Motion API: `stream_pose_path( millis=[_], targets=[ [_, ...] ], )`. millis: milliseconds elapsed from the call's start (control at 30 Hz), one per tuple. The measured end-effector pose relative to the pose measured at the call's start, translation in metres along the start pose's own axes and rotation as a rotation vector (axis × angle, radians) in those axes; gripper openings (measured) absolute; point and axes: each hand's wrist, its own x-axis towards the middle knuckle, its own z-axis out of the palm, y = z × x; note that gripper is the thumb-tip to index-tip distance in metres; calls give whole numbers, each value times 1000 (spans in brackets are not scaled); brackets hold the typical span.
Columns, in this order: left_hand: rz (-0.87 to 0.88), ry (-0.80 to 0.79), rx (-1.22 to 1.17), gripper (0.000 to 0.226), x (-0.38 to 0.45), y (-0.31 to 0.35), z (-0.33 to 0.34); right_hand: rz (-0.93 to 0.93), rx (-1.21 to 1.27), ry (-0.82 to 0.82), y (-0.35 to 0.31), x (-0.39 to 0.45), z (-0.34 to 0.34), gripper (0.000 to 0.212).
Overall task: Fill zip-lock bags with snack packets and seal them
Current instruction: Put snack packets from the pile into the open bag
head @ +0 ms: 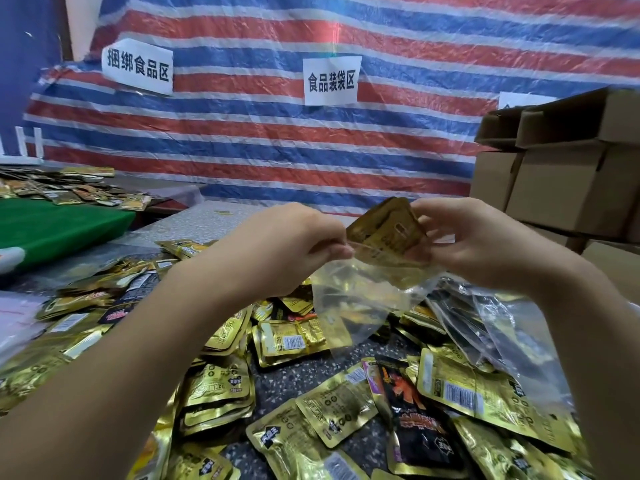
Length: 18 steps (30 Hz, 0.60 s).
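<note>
Both hands are raised above the middle of the tabletop [294, 379], working one clear zip-lock bag [349, 299]. The left hand [287, 244] pinches the bag's mouth at its left side, fingers curled tight on the plastic. The right hand [474, 244] grips a gold snack packet [384, 233] by its right edge — the packet stands tilted, its lower part already inside the bag's opening, its upper corner sticking up between the two hands. The rest of the bag hangs slack below the hands, down to the packets beneath.

Under it, loose gold packets [221, 386] lie scattered over the speckled tabletop, thickest along the near edge and the left side, with a black packet [419, 420] (orange print on it) among them near the right. Crumpled clear bags [502, 327] lie heaped toward the right edge. Cardboard boxes [561, 188] are stacked past the far right corner, and a striped tarp [277, 140] with white paper signs [331, 81] hangs behind.
</note>
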Motion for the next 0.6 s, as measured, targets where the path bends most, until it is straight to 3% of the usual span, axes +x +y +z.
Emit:
stream_pose_path(
  millis=[133, 267, 433, 600],
  targets=[
    [-10, 123, -158, 27, 1, 1, -4, 8, -71, -52, -10, -3, -4, 32],
    [-12, 136, -152, 34, 0, 7, -5, -29, -234, -78, -19, -2, 3, 27],
    [-8, 252, -136, 32, -1, 5, -12, -14, -270, 102, -24, 1, 7, 23],
    [-41, 339, -107, 31, -1, 3, -8, -61, -243, 215, -39, 1, 10, 51]
  ],
)
